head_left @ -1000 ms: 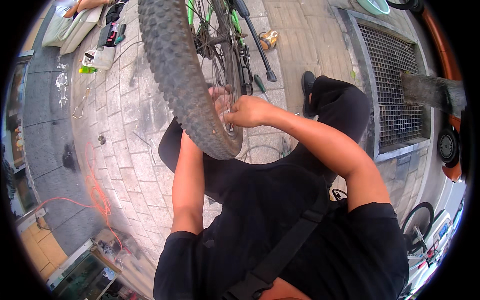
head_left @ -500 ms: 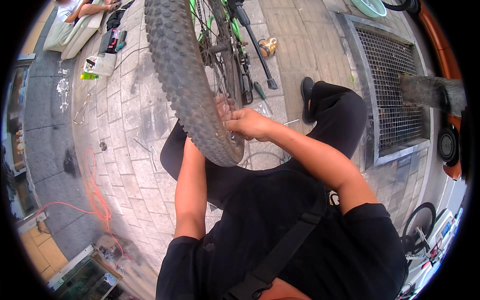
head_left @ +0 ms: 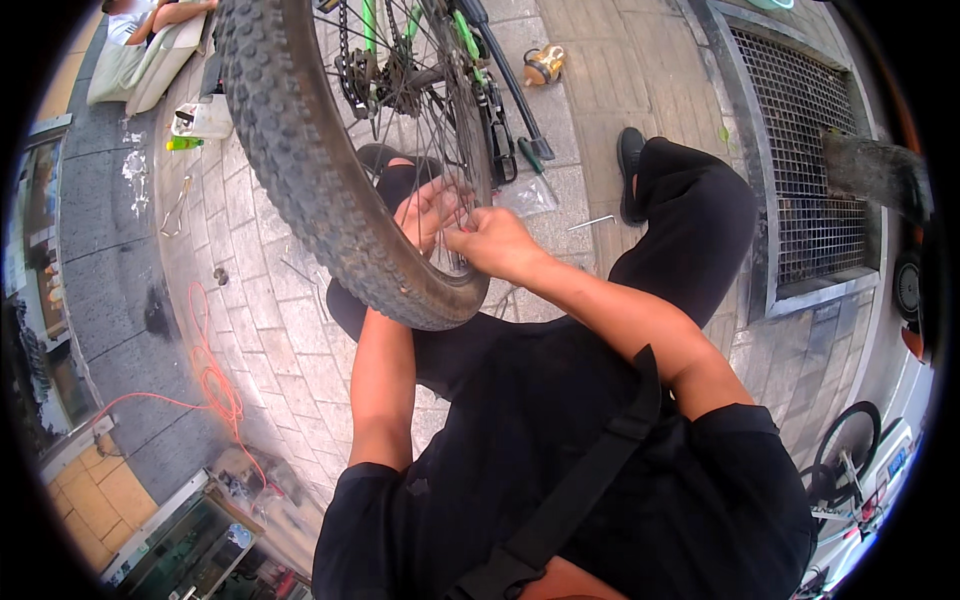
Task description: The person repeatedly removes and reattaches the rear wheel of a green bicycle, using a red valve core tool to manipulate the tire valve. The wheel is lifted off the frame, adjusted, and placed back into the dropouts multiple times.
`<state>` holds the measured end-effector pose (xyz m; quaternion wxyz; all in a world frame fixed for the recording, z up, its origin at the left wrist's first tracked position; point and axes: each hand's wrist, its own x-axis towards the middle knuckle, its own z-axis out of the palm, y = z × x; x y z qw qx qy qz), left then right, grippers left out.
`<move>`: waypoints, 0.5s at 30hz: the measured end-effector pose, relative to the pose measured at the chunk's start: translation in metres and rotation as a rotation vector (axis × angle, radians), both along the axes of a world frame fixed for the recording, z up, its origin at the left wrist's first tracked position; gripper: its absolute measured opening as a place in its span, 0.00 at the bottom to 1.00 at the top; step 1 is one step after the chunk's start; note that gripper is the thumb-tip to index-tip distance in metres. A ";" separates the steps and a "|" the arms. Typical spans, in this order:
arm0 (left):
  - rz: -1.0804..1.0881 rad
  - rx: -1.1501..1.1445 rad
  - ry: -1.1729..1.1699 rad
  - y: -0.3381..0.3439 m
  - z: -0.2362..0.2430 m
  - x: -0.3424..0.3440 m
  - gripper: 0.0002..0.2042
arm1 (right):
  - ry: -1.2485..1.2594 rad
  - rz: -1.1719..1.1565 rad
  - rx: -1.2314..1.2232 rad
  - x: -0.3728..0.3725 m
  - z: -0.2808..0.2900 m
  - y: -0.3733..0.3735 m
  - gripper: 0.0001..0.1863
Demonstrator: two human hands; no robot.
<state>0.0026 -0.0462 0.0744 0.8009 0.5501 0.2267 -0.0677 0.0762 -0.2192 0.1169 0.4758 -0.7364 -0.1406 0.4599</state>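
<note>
Head view, looking down on a person in black clothes crouched over paving beside a bicycle wheel [head_left: 330, 190] with a knobbly black tire. Compared with a second ago, the wheel has swung left and fills more of the upper scene, and the two hands have drawn closer together inside the rim, among the thin spokes [head_left: 440, 130]. The left hand [head_left: 425, 212] reaches up behind the tire with fingers spread and loose against the spokes, not clamped on anything. The right hand [head_left: 497, 243] is pinched shut at the same spot; whatever small part it may hold is too small to tell. The work seems to have settled on one point of the spokes near the low edge of the rim. Farther off lie a chain and gears [head_left: 365, 70], a screwdriver [head_left: 533, 160] and a metal drain grate [head_left: 810, 150]; an orange cord [head_left: 205, 370] trails at left.
</note>
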 end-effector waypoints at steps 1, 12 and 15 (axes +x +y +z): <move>-0.003 0.011 -0.013 0.001 -0.005 0.000 0.31 | 0.019 0.014 0.040 0.001 -0.002 -0.002 0.18; -0.040 0.063 0.016 0.000 0.006 0.000 0.27 | 0.669 -0.363 0.388 0.014 -0.033 -0.017 0.13; 0.009 0.050 -0.003 -0.004 0.003 0.000 0.29 | 0.417 -0.398 0.290 0.020 -0.042 -0.022 0.16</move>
